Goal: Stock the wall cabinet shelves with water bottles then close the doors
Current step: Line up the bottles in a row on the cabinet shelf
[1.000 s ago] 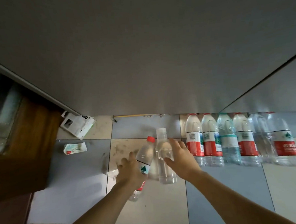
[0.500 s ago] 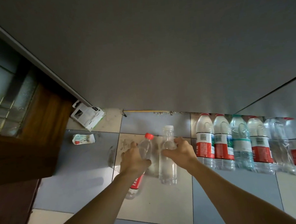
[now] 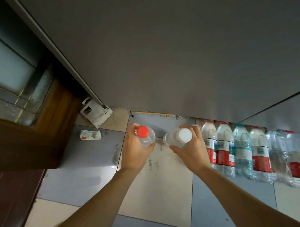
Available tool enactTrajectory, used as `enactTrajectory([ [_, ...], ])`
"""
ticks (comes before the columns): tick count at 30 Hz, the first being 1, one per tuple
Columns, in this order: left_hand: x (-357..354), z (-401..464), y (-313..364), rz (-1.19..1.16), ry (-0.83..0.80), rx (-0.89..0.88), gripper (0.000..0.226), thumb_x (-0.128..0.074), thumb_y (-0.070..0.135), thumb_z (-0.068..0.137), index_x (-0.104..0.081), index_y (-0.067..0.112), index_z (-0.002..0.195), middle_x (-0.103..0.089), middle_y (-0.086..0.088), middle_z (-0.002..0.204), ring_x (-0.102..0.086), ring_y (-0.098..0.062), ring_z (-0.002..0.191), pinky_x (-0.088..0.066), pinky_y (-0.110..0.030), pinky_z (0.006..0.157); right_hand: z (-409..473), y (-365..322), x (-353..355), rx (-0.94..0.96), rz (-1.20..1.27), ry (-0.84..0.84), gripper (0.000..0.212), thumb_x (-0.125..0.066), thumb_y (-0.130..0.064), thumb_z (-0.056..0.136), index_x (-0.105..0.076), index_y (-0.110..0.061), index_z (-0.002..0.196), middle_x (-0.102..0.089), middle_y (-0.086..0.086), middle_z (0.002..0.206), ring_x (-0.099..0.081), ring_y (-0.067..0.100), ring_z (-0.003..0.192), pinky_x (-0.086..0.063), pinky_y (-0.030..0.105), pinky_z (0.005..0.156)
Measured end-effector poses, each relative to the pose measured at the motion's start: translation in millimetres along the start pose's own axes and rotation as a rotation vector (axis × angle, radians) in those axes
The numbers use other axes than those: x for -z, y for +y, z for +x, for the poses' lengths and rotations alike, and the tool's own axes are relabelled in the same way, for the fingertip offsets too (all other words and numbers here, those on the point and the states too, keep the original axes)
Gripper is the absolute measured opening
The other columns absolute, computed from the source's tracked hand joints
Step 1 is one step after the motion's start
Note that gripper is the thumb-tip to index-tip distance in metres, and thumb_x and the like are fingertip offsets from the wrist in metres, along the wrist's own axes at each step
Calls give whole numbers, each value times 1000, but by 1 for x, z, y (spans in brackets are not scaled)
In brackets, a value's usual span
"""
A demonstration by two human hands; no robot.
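My left hand point(image 3: 136, 149) grips a clear water bottle with a red cap point(image 3: 143, 132), held upright above the floor so I look down on its top. My right hand point(image 3: 191, 148) grips a second clear bottle with a white cap point(image 3: 185, 135), also upright and lifted. The two bottles are side by side, a small gap between them. A row of several water bottles point(image 3: 243, 150) with red or teal labels stands on the tiled floor to the right, against the base of a grey cabinet point(image 3: 160, 52). The cabinet's shelves are out of view.
A white cardboard box point(image 3: 96, 114) leans at the cabinet's left corner, and a crumpled wrapper point(image 3: 90, 135) lies on the floor near it. A brown wooden ledge point(image 3: 30, 137) with a window above it fills the left side. Floor tiles are blue and cream.
Both hands have lifted their bottles off the floor and brought them upright toward the camera, so the caps now face me. My view has shifted slightly right and up.
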State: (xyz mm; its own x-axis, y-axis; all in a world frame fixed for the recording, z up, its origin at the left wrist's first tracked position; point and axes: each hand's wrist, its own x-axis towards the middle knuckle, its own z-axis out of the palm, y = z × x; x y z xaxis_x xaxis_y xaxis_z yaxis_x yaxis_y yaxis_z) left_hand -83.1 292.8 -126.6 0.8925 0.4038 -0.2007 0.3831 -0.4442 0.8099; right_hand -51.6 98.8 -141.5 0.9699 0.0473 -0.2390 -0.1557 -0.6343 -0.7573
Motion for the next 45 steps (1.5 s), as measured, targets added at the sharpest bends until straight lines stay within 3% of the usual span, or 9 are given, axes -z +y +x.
enactTrajectory([
  [6, 0, -1, -12, 18, -6, -53, 68, -95, 29, 68, -42, 43, 109, -63, 16, 101, -55, 14, 95, -38, 0, 71, -17, 18, -19, 79, -23, 16, 67, -90, -30, 73, -54, -25, 129, -38, -22, 117, -45, -3, 98, -37, 0, 79],
  [13, -13, 1, -27, -29, 3, 27, 59, -95, 39, 65, -52, 41, 106, -63, 39, 92, -53, 26, 91, -39, 5, 68, -9, 25, -22, -13, 62, -116, 76, -90, -27, 73, -48, -34, 136, -46, -17, 122, -49, 2, 108, -37, 9, 87],
  [18, -30, 9, -50, -147, -71, 98, 53, -93, 36, 67, -62, 26, 110, -72, 1, 101, -70, -23, 99, -58, -52, 88, -7, 34, -33, -157, 249, -131, 67, -89, -20, 74, -49, -38, 124, -63, -8, 121, -61, 17, 113, -54, 34, 91],
  [25, -4, -3, -11, -195, -59, 49, 50, -94, 34, 66, -62, 33, 105, -74, 11, 94, -71, -6, 88, -59, -29, 77, -21, -17, -4, -128, 356, -80, 65, -89, -27, 75, -52, -33, 128, -66, -12, 121, -66, 13, 112, -58, 40, 94],
  [27, 21, -13, 17, -195, -77, 37, 51, -95, 32, 67, -63, 31, 107, -74, 13, 94, -70, -4, 87, -56, -22, 73, -32, -47, 17, -106, 348, -71, 64, -89, -26, 75, -53, -34, 128, -66, -14, 120, -66, 10, 111, -58, 38, 93],
  [30, 71, -33, 75, -228, -126, 43, 55, -96, 29, 67, -64, 26, 112, -75, 8, 100, -72, -13, 94, -60, -38, 83, -56, -104, 57, -90, 371, -75, 67, -89, -24, 75, -53, -35, 130, -65, -12, 124, -65, 11, 112, -57, 39, 95],
  [35, 168, -71, 200, -267, -160, -9, 65, -96, 32, 66, -61, 32, 121, -71, 16, 108, -68, -7, 103, -57, -28, 85, -105, -229, 149, 3, 375, -53, 58, -84, -51, 63, -50, -67, 107, -58, -28, 115, -60, -4, 108, -54, 24, 86],
  [42, 308, -134, 416, -321, -176, -115, 73, -95, 38, 67, -59, 31, 130, -71, 10, 119, -66, -16, 115, -55, -45, 100, -170, -408, 320, 129, 390, -46, 64, -80, -70, 55, -49, -66, 111, -63, -24, 119, -63, -2, 109, -53, 20, 86],
  [45, 366, -159, 512, -328, -148, -199, 63, -95, 40, 64, -62, 43, 118, -74, 15, 111, -70, -7, 105, -58, -35, 91, -197, -485, 406, 191, 421, -56, 64, -84, -64, 57, -55, -57, 113, -67, -25, 114, -65, -1, 105, -56, 24, 84],
])
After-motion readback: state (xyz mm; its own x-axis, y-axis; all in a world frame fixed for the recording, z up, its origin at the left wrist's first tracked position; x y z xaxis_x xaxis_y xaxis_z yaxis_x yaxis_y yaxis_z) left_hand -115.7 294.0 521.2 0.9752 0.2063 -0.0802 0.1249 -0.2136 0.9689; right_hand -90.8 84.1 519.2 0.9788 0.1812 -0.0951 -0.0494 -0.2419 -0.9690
